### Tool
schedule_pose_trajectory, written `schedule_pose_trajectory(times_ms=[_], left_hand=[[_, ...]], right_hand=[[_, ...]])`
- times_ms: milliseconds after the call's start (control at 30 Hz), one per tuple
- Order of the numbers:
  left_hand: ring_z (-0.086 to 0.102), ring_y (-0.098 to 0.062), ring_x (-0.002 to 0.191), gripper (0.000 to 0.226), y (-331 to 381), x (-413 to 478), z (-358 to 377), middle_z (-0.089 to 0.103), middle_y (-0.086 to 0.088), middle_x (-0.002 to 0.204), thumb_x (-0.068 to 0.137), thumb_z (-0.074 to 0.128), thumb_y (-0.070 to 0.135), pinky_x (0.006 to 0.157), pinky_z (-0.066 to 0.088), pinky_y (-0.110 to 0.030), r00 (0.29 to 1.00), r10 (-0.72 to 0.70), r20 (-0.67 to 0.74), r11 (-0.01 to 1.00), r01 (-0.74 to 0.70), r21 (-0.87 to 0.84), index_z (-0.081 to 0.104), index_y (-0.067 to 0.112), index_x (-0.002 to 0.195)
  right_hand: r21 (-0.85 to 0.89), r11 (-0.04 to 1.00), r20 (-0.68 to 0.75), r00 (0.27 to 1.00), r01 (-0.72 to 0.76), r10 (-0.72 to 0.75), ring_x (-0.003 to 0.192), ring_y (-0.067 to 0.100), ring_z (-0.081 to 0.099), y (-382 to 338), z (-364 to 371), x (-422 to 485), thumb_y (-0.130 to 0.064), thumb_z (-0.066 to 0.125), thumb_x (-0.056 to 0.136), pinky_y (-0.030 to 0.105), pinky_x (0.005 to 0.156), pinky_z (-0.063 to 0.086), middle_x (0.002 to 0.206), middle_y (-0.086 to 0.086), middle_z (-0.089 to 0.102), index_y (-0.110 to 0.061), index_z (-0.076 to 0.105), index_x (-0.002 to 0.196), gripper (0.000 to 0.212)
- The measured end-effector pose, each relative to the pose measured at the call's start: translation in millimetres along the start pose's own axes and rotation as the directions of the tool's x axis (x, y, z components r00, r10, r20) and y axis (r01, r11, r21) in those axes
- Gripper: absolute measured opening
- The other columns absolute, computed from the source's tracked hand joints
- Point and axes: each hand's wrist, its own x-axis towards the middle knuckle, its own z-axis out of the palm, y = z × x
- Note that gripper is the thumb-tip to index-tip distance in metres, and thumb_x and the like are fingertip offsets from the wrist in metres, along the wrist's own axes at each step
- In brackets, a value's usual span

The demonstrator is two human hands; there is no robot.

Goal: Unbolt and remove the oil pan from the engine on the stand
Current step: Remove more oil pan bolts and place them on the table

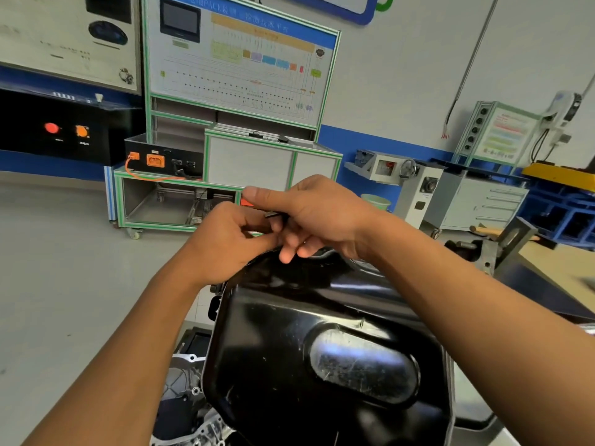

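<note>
While the glossy black pressed-steel oil pan (pixel 273 342) lies bottom-up right below you, the rough grey cast-aluminium engine casing (pixel 185 386) it sits on shows past the pan's left edge. Over the pan's far rim, your left hand (pixel 222 246) has its fingers curled in, pinching a thin silvery piece (pixel 254 233) of which only a sliver shows. Touching it, just to the right and also above that far rim, your right hand (pixel 325 214) holds its thumb straight out and clamps a small black part (pixel 275 216) under it against the curled fingers; what the part is cannot be told. Well beyond the pan's far right corner stands a grey metal drawer cabinet (pixel 483 207).
</note>
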Motion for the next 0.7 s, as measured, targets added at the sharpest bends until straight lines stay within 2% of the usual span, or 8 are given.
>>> schedule_pose_trajectory(times_ms=[100,167,267,367,433,533,700], left_hand=[[0.065,0.006,0.073,0.018,-0.2,1.6,-1.9,0.075,0.015,0.077,0.090,0.070,0.013,0.072,0.046,-0.010,0.995,-0.083,0.049,0.997,0.082,0.012,0.078,0.029,0.085],[0.067,0.005,0.078,0.016,-1.5,3.3,-4.1,0.076,0.013,0.085,0.092,0.068,0.015,0.072,0.045,-0.009,0.989,-0.130,0.067,0.990,0.125,0.072,0.078,0.028,0.094],[0.067,-0.004,0.084,0.037,-2.9,5.1,-7.1,0.075,0.011,0.090,0.093,0.060,0.005,0.076,0.048,-0.019,0.977,-0.181,0.114,0.969,0.157,0.191,0.074,0.039,0.092],[0.066,-0.002,0.081,0.048,-1.3,4.4,-10.7,0.074,0.011,0.090,0.093,0.058,0.001,0.074,0.047,-0.019,0.971,-0.183,0.154,0.959,0.142,0.245,0.070,0.047,0.090],[0.067,-0.002,0.081,0.044,-1.8,3.5,-12.3,0.075,0.009,0.092,0.093,0.060,0.003,0.072,0.048,-0.013,0.970,-0.185,0.158,0.961,0.145,0.235,0.072,0.046,0.094],[0.067,0.006,0.087,0.039,-3.2,2.2,-12.2,0.075,0.018,0.093,0.093,0.063,0.003,0.072,0.044,-0.001,0.971,-0.187,0.151,0.965,0.153,0.212,0.076,0.038,0.101],[0.070,0.004,0.093,0.051,1.1,-1.7,-10.7,0.075,0.021,0.096,0.093,0.062,-0.003,0.080,0.050,-0.005,0.977,-0.175,0.125,0.983,0.166,0.075,0.067,0.047,0.102]], right_hand=[[-0.001,1.000,-0.066,0.998,0.003,-0.003,0.049,0.022,0.063,-0.8,-2.4,1.4,-0.054,0.069,0.088,0.021,0.041,0.043,0.045,0.007,0.055,-0.010,0.059,0.067,0.050],[0.003,1.000,-0.107,0.994,0.007,-0.006,0.047,0.022,0.062,-0.2,-5.1,2.1,-0.054,0.068,0.089,0.020,0.040,0.042,0.045,0.007,0.055,-0.010,0.059,0.067,0.050],[0.020,1.000,-0.157,0.988,0.005,-0.002,0.042,0.019,0.062,2.4,-7.5,3.0,-0.053,0.066,0.091,0.019,0.039,0.041,0.042,0.004,0.052,-0.012,0.057,0.065,0.050],[0.049,0.999,-0.195,0.981,0.006,0.004,0.042,0.021,0.062,5.2,-7.6,3.8,-0.052,0.064,0.092,0.019,0.039,0.041,0.041,0.003,0.049,-0.011,0.057,0.065,0.050],[0.061,0.998,-0.218,0.976,0.011,0.002,0.043,0.021,0.063,6.6,-7.3,4.4,-0.051,0.063,0.093,0.020,0.038,0.040,0.040,0.002,0.048,-0.010,0.057,0.063,0.050],[0.087,0.996,-0.241,0.970,0.021,0.001,0.043,0.022,0.063,8.1,-5.2,3.4,-0.049,0.062,0.093,0.020,0.039,0.040,0.039,0.003,0.047,-0.011,0.057,0.062,0.050],[0.125,0.992,-0.272,0.962,0.031,0.004,0.041,0.021,0.061,11.9,-2.5,0.3,-0.046,0.060,0.095,0.019,0.039,0.041,0.038,0.002,0.046,-0.011,0.055,0.062,0.049]])
